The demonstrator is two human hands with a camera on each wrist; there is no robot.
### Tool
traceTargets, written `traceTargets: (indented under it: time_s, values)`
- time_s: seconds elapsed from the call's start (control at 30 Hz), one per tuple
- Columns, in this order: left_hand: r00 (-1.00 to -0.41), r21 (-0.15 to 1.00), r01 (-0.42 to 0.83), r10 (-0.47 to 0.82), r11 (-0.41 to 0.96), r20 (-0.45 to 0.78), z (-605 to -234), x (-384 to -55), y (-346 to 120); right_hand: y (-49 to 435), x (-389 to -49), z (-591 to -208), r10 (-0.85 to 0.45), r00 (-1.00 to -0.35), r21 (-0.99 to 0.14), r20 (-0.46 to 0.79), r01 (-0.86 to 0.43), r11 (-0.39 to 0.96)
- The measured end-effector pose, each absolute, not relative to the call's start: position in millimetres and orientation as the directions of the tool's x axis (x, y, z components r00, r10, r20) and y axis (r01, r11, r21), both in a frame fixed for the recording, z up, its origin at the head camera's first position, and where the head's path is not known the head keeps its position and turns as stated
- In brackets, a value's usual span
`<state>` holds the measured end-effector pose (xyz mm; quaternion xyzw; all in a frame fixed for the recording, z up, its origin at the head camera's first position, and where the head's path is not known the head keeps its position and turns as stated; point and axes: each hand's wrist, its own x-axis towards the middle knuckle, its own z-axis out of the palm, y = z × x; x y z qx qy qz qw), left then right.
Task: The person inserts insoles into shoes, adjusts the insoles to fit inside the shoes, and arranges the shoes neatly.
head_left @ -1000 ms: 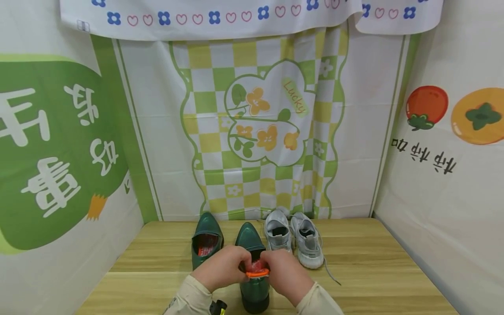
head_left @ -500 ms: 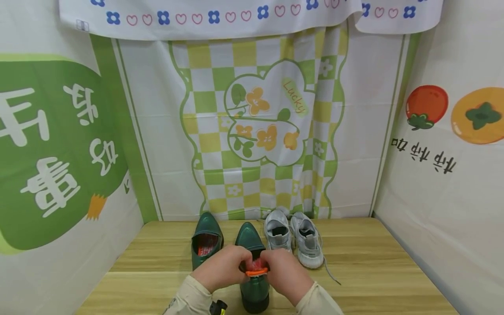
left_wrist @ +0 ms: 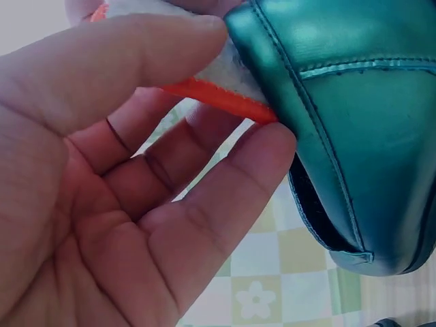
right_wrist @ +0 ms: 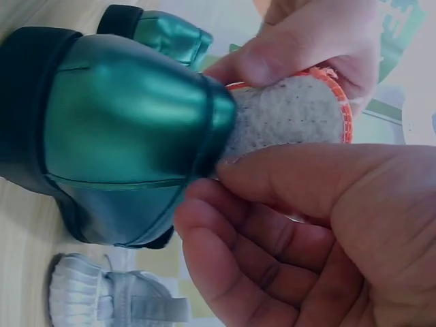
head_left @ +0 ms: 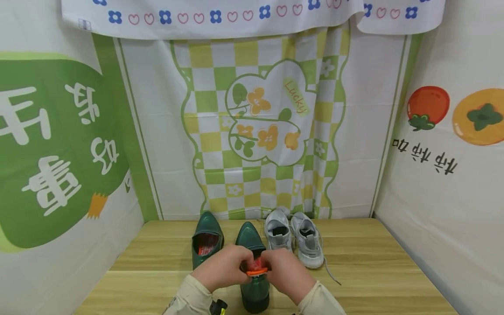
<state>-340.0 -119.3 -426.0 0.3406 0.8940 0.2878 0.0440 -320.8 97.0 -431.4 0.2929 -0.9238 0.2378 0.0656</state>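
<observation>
An insole with orange stitched edging and a red top slants into the opening of the nearer green pointed shoe. Its grey, felt-like underside shows in the right wrist view, where the heel end sticks out past the shoe's collar. My left hand pinches one edge of the insole between thumb and fingers. On the opposite edge, my right hand grips it the same way, close to the collar. The insole's front part is hidden inside the shoe.
Left of my hands stands the other green shoe, with a red insole lying in it. Two grey sneakers stand at the back right, one lace trailing on the wooden table. Printed cloth hangs behind the table.
The orange heel edge of the insole tilts slightly and shows a little less of its underside. Both hands keep their hold in nearly the same place.
</observation>
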Motion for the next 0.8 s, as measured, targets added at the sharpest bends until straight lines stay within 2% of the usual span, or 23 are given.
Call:
traceTargets:
  time_s: [0.23, 0.4, 0.8]
  values:
    - [-0.775, 0.525, 0.586, 0.617, 0.617, 0.139, -428, -341, -118, 100, -320, -428, -0.527, -0.817, -0.435, 0.235, -0.573, 0.694]
    - [-0.771, 0.506, 0.597, 0.619, 0.623, 0.148, -427, -342, -118, 103, -314, -422, -0.536, -0.803, -0.468, 0.261, -0.591, 0.657]
    - [-0.749, 0.6, 0.581, 0.65, 0.55, 0.129, -424, -339, -120, 105, -317, -426, -0.541, -0.804, -0.469, 0.246, -0.587, 0.66]
